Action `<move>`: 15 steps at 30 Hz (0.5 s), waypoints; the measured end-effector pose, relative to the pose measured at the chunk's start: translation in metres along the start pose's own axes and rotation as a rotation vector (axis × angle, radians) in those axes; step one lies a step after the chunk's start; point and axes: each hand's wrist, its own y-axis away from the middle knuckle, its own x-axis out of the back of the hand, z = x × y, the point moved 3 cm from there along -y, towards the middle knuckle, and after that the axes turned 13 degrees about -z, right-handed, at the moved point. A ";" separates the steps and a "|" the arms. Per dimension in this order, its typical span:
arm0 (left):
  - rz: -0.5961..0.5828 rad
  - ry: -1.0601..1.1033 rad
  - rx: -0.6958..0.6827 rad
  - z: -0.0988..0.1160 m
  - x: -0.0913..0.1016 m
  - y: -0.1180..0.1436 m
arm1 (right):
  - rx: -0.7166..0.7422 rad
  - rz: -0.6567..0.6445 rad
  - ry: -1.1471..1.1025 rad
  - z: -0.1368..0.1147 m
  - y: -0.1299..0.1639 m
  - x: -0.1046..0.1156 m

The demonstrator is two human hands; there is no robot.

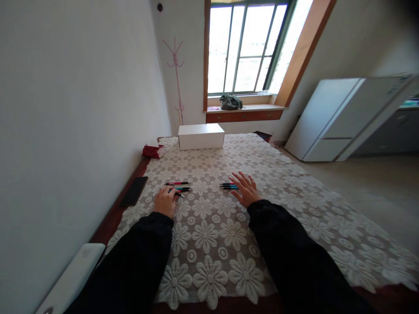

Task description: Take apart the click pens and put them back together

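A person's left hand (166, 200) curls in a closed grip around a pen (181, 190) on the lace-covered counter (209, 244), a red pen (176, 183) just beyond; the right hand (245, 188) lies flat and open-fingered against a second cluster of pens (228, 186).

White walls (72, 87), bright window (245, 48), white cabinet (340, 117), beige floor (376, 183)

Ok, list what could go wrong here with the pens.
1. The left hand is curled over several thin pens at once; one may slip free and roll.
2. The open right hand rests flat by the blue pens and could nudge them.
3. The holes in the white floral lace tablecloth could snag pen tips.
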 end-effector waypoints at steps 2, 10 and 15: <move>0.068 0.036 -0.048 0.002 0.006 -0.001 | 0.060 0.050 -0.058 -0.016 -0.001 0.015; 0.257 0.549 -0.429 0.045 0.021 0.020 | 0.289 0.059 -0.468 -0.101 0.013 0.041; 0.015 1.085 -0.332 0.069 0.004 0.029 | 0.296 -0.036 -0.511 -0.124 0.021 0.033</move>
